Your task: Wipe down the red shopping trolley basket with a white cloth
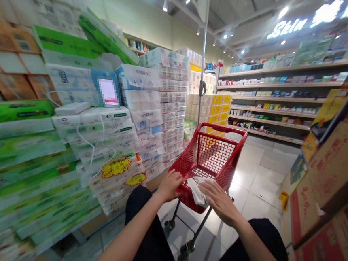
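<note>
A red plastic shopping cart (pixel 197 174) stands right in front of me on a metal frame with wheels. My left hand (pixel 170 187) is curled over the left corner of its near rim. On the right side of that rim, my right hand (pixel 221 200) presses a white cloth (pixel 197 192), fingers together over part of it. The cloth is folded and hangs down over the cart's near end; whether it is cloth or thick paper is hard to tell. My palms and parts of the fingertips are hidden.
Tall stacks of tissue packs (pixel 145 115) line the left side, with a white cable (pixel 92 151) trailing down them. Cardboard boxes (pixel 330 168) are piled close on the right. Shelves of small goods (pixel 274 92) stand behind, beyond a tiled floor (pixel 249 169).
</note>
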`<state>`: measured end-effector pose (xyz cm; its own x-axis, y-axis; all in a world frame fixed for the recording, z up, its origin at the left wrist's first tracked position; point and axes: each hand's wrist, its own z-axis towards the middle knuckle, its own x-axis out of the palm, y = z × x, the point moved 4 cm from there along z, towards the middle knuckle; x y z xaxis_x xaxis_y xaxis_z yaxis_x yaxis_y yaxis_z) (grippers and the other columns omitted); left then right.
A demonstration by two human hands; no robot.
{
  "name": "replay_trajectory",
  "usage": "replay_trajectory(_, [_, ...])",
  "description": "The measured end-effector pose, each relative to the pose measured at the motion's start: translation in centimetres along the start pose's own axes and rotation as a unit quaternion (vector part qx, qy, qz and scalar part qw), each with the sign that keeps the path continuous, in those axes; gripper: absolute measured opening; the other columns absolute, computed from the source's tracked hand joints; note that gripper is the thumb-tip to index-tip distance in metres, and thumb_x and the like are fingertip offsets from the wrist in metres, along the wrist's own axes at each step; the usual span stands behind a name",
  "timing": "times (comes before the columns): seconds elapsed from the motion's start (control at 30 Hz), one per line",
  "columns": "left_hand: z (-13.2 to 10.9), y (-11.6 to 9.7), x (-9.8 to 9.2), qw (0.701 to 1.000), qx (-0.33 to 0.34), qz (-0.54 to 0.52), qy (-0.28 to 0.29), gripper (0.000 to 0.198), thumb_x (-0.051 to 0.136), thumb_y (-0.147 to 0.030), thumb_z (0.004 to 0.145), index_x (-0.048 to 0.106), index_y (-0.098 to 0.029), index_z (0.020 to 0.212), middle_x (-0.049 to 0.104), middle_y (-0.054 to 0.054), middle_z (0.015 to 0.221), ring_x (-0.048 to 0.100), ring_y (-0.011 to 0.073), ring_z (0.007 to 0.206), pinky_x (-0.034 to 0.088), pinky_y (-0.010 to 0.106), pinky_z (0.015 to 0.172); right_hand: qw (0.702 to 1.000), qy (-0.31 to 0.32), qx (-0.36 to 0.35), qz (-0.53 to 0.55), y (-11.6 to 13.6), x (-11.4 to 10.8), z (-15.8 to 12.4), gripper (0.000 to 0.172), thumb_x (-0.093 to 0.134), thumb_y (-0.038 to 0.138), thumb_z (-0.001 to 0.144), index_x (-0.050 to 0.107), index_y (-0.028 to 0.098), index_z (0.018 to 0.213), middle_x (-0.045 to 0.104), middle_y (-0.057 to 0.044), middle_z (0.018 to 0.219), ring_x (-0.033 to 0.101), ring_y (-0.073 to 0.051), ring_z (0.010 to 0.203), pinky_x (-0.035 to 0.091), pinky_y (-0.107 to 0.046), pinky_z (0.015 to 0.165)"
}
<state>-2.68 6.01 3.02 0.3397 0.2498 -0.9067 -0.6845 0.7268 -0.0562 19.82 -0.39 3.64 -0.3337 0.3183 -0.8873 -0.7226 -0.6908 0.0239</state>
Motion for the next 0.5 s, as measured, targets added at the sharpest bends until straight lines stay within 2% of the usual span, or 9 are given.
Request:
replay_trajectory(0.07, [-0.2,1.6,0.2,0.999,-0.017,0.034,0.004,0.036,0.072,-0.035,0.076,0.055,-0.023,0.105,0.058,0.003,0.107,0.051,0.0215,0.112,0.023,0.045,0.112,1.000,0.004,0.001,-0.009,-0.6,0.0,-0.2,0.039,0.035,0.035,0.099,0.045,0.028,0.135,0.051,-0.001,0.137,0.037,-0.017,0.131,0.025,-0.041,0.113])
replay_trajectory(0.17, [-0.1,2.2,0.9,0.998,-0.022,0.066,0.006,0.031,0.070,-0.027,0.078,0.054,-0.024,0.104,0.057,0.000,0.100,0.052,0.0191,0.105,0.023,0.043,0.112,0.998,-0.022,0.008,-0.053,-0.4,0.3,0.1,0.027,0.044,0.033,0.096,0.057,0.026,0.119,0.061,-0.003,0.117,0.048,-0.020,0.117,0.025,-0.044,0.110])
replay_trajectory(0.33, [0.0,0.5,1.8,0.997,-0.012,0.071,-0.003,0.029,0.070,-0.029,0.078,0.052,-0.024,0.100,0.056,0.000,0.097,0.053,0.0190,0.101,0.024,0.042,0.112,0.985,-0.049,0.055,-0.154,1.6,1.4,1.1,0.009,0.053,0.028,0.091,0.060,0.022,0.090,0.062,-0.003,0.085,0.052,-0.020,0.088,0.033,-0.041,0.094])
replay_trajectory(0.5, [0.0,-0.5,2.2,0.997,-0.035,0.068,-0.028,0.030,0.068,-0.025,0.078,0.050,-0.023,0.102,0.055,0.001,0.094,0.053,0.0204,0.097,0.026,0.045,0.111,0.973,-0.052,0.085,-0.208,3.1,3.2,2.8,0.009,0.056,0.028,0.089,0.058,0.020,0.086,0.060,-0.006,0.083,0.050,-0.023,0.083,0.035,-0.039,0.077])
